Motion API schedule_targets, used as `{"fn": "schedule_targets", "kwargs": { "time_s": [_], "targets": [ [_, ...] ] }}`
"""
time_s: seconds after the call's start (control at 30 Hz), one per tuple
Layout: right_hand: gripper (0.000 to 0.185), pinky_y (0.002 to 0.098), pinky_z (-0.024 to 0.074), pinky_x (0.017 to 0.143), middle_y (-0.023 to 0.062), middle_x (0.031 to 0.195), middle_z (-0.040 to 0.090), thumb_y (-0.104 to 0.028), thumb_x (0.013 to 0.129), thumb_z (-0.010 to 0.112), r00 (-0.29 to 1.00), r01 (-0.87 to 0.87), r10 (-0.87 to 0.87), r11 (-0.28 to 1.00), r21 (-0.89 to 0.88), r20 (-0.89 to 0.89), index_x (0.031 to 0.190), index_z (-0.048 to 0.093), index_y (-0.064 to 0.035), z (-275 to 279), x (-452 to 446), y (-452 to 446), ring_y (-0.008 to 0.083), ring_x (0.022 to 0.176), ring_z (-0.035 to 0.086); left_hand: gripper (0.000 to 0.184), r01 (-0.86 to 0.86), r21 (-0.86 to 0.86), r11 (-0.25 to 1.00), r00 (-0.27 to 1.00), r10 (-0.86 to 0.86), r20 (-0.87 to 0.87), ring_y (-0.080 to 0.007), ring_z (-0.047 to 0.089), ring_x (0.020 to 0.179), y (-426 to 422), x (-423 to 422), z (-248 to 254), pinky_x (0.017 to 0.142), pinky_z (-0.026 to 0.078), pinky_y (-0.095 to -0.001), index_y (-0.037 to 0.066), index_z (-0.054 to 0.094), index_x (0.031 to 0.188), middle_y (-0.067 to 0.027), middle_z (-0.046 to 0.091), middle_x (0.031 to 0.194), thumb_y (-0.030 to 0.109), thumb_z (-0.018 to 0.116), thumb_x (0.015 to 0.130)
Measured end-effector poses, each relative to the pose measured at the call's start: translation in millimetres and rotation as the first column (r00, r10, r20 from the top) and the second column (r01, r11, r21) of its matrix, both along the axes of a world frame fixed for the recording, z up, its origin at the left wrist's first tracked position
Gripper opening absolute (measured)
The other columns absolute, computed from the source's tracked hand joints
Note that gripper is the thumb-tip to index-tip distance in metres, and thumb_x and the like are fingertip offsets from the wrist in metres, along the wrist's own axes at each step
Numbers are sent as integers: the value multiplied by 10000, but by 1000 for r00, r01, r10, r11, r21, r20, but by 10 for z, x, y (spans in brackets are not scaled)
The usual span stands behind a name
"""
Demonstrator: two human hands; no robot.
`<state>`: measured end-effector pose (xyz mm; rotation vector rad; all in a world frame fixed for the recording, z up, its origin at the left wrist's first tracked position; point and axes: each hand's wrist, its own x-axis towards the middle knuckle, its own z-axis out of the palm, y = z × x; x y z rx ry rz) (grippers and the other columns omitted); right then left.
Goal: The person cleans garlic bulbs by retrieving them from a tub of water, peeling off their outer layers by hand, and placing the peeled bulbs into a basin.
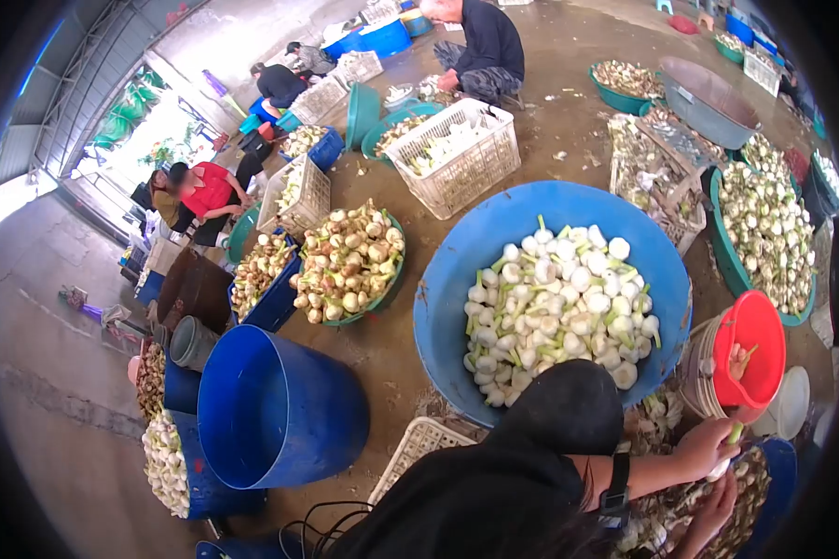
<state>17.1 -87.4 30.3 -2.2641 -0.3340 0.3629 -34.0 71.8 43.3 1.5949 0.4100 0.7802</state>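
At the lower right, my left hand [708, 449], with a dark watch on its wrist, is closed around a garlic bulb [719, 470] with a short green stem. From below, my right hand [713, 511] reaches up, its fingers against the same bulb. Loose husks and garlic in a blue container [781, 480] lie beneath both hands. Just above them stands a red bucket [750, 349] with a little garlic inside. A large blue tub [457, 270] of white, trimmed garlic bulbs [559, 298] sits ahead of my dark-clothed knee.
An upright blue barrel [280, 410] stands at left. Beyond it are a green basin of unpeeled garlic [350, 261] and a white crate [461, 158]. Another green tub [732, 233] of garlic is at right. A person in dark clothes [485, 47] crouches behind; others sit farther left.
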Motion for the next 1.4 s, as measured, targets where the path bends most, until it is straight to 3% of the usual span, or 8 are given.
{"fn": "schedule_targets", "kwargs": {
  "time_s": [0.13, 0.3, 0.37, 0.53, 0.83, 1.2, 1.33, 1.4],
  "targets": [
    [342, 215, 425, 684, 41, 963, 564, -210, 915, 480, 969, -62, 186, 820, 569, -163, 1189, 500, -7, -65, -48, 29, 89, 805, 520, 182, 376, 4, 927, 924, -375, -80, -287, 478, 749, 71, 16, 16, 661, 391, -378, 42, 495, 714, -96, 529, 752, 125, 655, 687],
    [242, 230, 432, 714, 52, 950, 567, -184, 902, 505, 972, -143, 224, 797, 587, -66, 1052, 544, 2, -196, 15, -166, 97, 827, 530, 145, 388, -47, 920, 921, -385, 68, -195, 501, 680, -1, -18, 20, 625, 404, -314, 28, 534, 727, -42, 527, 649, 106, 653, 701],
    [187, 224, 442, 679, 48, 906, 568, -175, 882, 533, 979, 42, 108, 722, 691, -172, 973, 550, -13, -56, -155, -29, 100, 793, 537, 116, 565, -475, 674, 822, -512, 251, -83, 466, 626, 49, 4, 120, 598, 392, -254, 24, 552, 742, 3, 521, 623, 94, 645, 737],
    [200, 207, 436, 595, 34, 890, 572, -210, 866, 554, 978, -46, 159, 798, 601, -136, 939, 554, -24, -94, -175, -122, 103, 769, 542, 155, 610, -431, 665, 789, -562, 250, -33, 437, 633, 125, -19, 176, 560, 392, -242, 20, 534, 708, 28, 522, 656, 96, 640, 792],
    [255, 232, 403, 771, 56, 1011, 528, -175, 922, 454, 961, -41, 201, 781, 623, -189, 1108, 460, -3, -82, -204, -73, 102, 888, 505, 100, 674, -406, 617, 733, -629, 260, -53, 494, 656, 34, -66, 120, 617, 417, -238, 0, 571, 749, -5, 570, 677, 21, 655, 700],
    [175, 226, 366, 675, 25, 832, 487, -199, 913, 475, 983, -61, 163, 733, 678, -87, 848, 463, -36, 28, -351, 128, 82, 734, 438, 136, 454, -465, 760, 881, -462, 103, -67, 480, 628, -44, 55, -95, 584, 409, -265, 1, 569, 795, -17, 559, 653, 116, 639, 773],
    [117, 298, 356, 624, 69, 718, 426, -91, 799, 518, 919, -368, 315, 901, 230, 236, 734, 442, -30, 183, -639, 227, 192, 697, 431, 131, 6, -657, 754, 999, 26, 38, -52, 470, 589, 113, 84, -106, 538, 392, -236, 66, 583, 810, 37, 528, 667, 193, 611, 826],
    [81, 386, 381, 649, 163, 736, 461, -53, 756, 516, 764, -578, 575, 812, -86, 292, 740, 458, 2, 88, -800, 279, 336, 729, 456, 226, 25, -854, 519, 975, 175, 134, -49, 468, 573, 347, 116, -143, 497, 388, -224, 84, 528, 814, 33, 506, 657, 283, 634, 820]
  ]
}}
